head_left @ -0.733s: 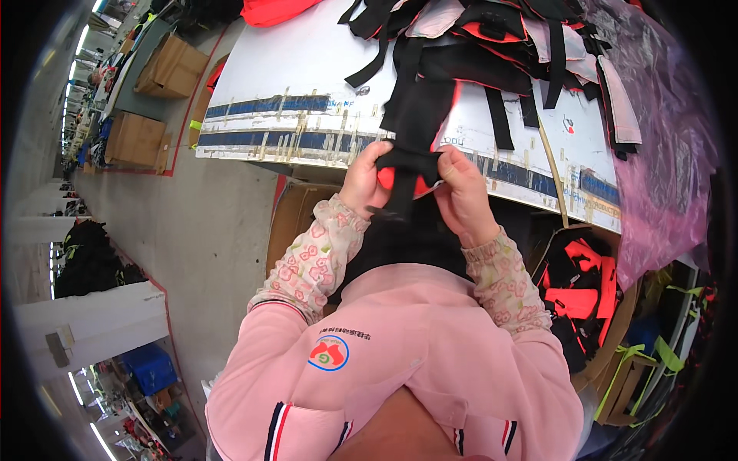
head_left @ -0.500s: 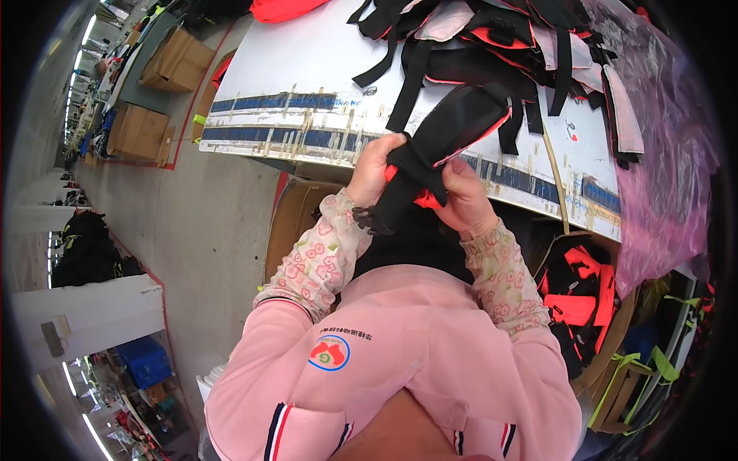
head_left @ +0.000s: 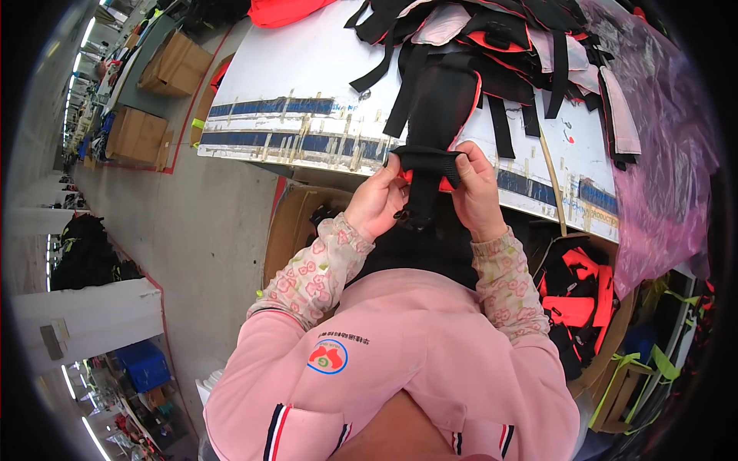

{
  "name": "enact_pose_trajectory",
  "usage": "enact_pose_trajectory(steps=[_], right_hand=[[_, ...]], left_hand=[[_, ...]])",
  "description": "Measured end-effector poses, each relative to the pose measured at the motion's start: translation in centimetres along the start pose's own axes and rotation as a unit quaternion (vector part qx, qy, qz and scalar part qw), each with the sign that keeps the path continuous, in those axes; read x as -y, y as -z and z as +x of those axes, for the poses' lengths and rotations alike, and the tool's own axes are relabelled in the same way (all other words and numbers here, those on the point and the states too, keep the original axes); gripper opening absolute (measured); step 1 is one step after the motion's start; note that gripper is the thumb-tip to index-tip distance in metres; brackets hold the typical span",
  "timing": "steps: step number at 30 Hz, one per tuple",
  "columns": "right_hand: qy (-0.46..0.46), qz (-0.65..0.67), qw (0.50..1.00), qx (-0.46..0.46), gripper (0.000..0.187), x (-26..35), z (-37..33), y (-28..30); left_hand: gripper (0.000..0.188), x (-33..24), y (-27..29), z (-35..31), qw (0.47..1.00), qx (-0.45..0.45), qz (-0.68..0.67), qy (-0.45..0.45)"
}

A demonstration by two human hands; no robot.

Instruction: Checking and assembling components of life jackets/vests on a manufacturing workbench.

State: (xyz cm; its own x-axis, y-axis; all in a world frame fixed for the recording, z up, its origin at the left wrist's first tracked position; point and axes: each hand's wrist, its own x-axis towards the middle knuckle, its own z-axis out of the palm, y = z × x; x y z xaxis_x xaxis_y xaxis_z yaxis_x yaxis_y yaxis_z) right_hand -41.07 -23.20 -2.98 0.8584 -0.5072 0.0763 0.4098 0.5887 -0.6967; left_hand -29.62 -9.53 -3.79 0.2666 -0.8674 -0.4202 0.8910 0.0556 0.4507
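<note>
The person holds a black cloth piece (head_left: 434, 115) with both hands at the edge of a white table (head_left: 307, 69). The left hand (head_left: 377, 200) is closed on the left end of its folded bottom edge, and the right hand (head_left: 477, 188) is closed on the right end. The rest of the piece lies on the table beyond the hands. Past it sits a pile of black straps (head_left: 523, 46). A pink plastic bag (head_left: 661, 169) hangs to the right of the right hand. A brown box (head_left: 296, 223) stands below the left hand.
</note>
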Motion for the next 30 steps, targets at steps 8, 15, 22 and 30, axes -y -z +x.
enact_pose_trajectory(steps=[8,15,22,30], right_hand=[[0.008,0.034,0.999,-0.006,0.012,0.7,-0.5,-0.2],[0.002,0.015,1.000,0.019,0.012,0.4,-0.5,-0.7],[0.051,-0.008,0.998,-0.036,0.010,-0.1,-0.2,-1.1],[-0.028,0.114,0.988,-0.103,0.018,1.3,0.1,-2.2]], left_hand=[[0.038,0.7,0.1,0.0,0.999,-0.002,0.023,-0.029],[0.050,-0.6,-0.8,-0.6,0.994,0.073,-0.047,-0.065],[0.050,-2.0,1.1,0.1,0.965,0.203,0.041,-0.160],[0.033,-2.2,-0.1,-0.2,0.965,0.166,0.092,-0.180]])
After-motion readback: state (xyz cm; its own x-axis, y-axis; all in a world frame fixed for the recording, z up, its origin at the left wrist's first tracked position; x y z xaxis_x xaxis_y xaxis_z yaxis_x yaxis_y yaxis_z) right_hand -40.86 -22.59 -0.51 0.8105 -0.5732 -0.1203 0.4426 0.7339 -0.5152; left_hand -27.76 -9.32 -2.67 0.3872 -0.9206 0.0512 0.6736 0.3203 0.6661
